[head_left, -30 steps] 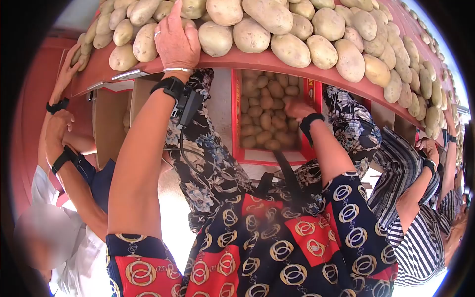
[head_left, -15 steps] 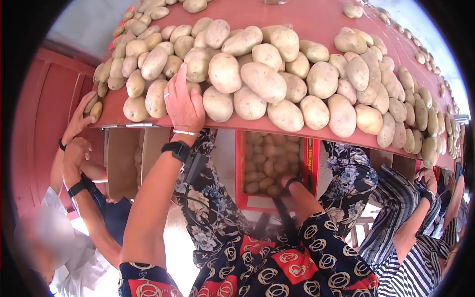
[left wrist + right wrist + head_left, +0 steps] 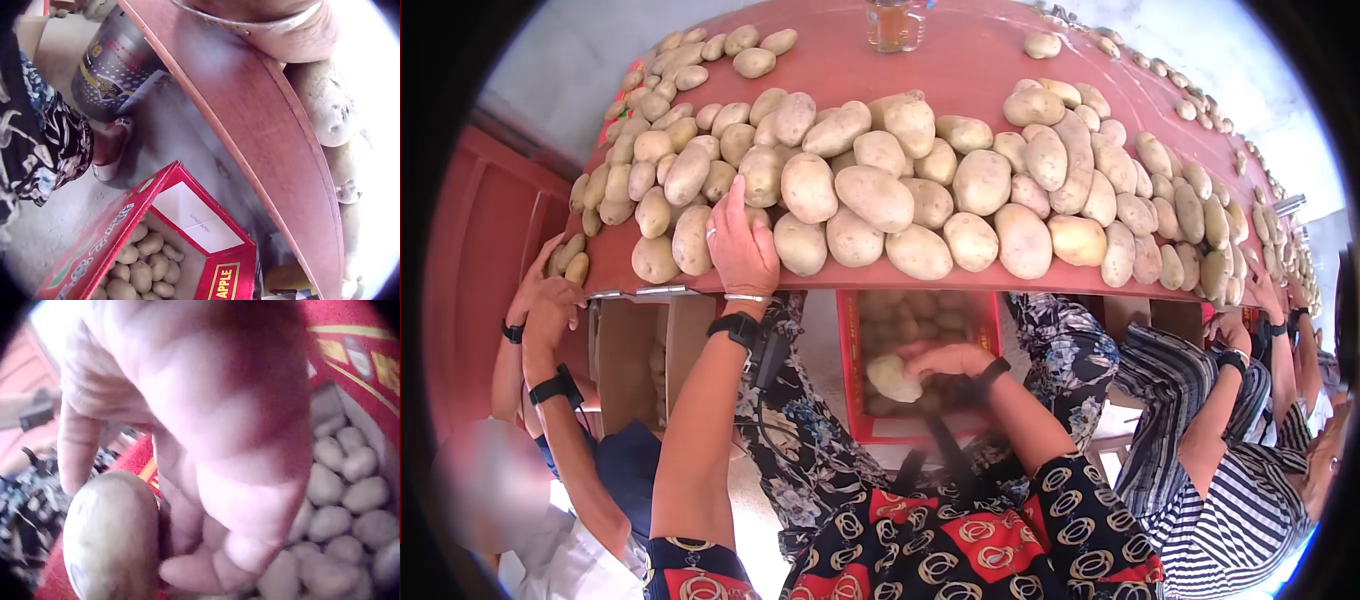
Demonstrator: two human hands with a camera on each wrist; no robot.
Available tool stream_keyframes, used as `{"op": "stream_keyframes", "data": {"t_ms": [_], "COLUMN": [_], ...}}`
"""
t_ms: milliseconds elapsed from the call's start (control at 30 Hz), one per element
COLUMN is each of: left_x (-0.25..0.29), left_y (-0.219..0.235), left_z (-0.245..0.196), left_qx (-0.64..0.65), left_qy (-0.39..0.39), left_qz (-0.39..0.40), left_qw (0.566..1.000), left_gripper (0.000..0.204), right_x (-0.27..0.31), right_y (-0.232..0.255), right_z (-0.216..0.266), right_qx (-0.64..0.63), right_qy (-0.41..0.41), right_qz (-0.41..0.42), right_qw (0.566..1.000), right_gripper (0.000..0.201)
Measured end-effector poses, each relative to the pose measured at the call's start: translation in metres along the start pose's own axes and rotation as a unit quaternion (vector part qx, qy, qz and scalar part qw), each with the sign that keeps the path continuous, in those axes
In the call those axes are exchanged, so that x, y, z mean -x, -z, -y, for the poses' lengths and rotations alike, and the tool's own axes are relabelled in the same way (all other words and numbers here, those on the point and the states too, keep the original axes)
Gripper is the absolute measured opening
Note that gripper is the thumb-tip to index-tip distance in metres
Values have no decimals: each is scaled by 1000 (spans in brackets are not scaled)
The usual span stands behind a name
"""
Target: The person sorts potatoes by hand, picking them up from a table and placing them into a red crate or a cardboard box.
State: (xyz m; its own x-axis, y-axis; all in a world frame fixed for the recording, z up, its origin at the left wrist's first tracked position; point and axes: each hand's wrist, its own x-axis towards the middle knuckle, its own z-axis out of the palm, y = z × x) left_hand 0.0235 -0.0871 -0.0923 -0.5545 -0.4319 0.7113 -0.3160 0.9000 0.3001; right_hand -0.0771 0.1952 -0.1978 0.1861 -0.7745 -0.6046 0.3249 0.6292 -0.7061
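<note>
My right hand (image 3: 952, 359) is over the red cardboard box (image 3: 849, 365) below the table edge. Between its thumb and fingers it grips a pale potato (image 3: 894, 380), which also shows large beside the fingers in the right wrist view (image 3: 112, 537). Many potatoes (image 3: 328, 522) fill the box underneath. Up on the red table, my left hand (image 3: 743, 247) rests near the front edge with fingers extended against the potatoes (image 3: 802, 245) piled there. Only a wrist with a bracelet (image 3: 262, 26) shows in the left wrist view.
A long heap of potatoes (image 3: 920, 256) runs along the table (image 3: 820, 75), with a glass mug (image 3: 895, 25) behind it. Other people's hands (image 3: 550, 310) work at both sides. A brown carton (image 3: 628, 350) stands under the table at left, and a dark cylindrical bin (image 3: 119, 69) on the floor.
The head view has tilted up, showing more tabletop. My right hand has moved within the box area and now shows a potato in its grip. The left hand stays against the same potatoes.
</note>
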Motion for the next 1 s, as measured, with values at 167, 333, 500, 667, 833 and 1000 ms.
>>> {"op": "stream_keyframes", "data": {"t_ms": [167,333,500,667,833,1000], "left_x": [-1,-1,1,2,1,0], "left_y": [3,3,1,-1,2,3], "left_z": [-2,0,1,4,1,0], "left_qx": [-3,-1,13,8,15,15], "left_qy": [3,12,6,10,1,4], "left_qz": [10,-1,-10,-13,-16,-8], "left_qw": [1000,1000,1000,1000,1000,1000], "left_gripper": [55,57,57,57,57,53], "right_x": [57,86,121,114,79,67], "right_y": [-46,-49,-21,35,76,89], "right_z": [103,140,192,245,255,259], "right_qx": [-163,116,87,212,305,470], "right_qy": [244,341,429,349,294,240], "right_qz": [112,-162,-319,-476,-508,-533], "right_qw": [949,919,841,779,749,662], "right_gripper": [61,53,50,46,51,54]}}
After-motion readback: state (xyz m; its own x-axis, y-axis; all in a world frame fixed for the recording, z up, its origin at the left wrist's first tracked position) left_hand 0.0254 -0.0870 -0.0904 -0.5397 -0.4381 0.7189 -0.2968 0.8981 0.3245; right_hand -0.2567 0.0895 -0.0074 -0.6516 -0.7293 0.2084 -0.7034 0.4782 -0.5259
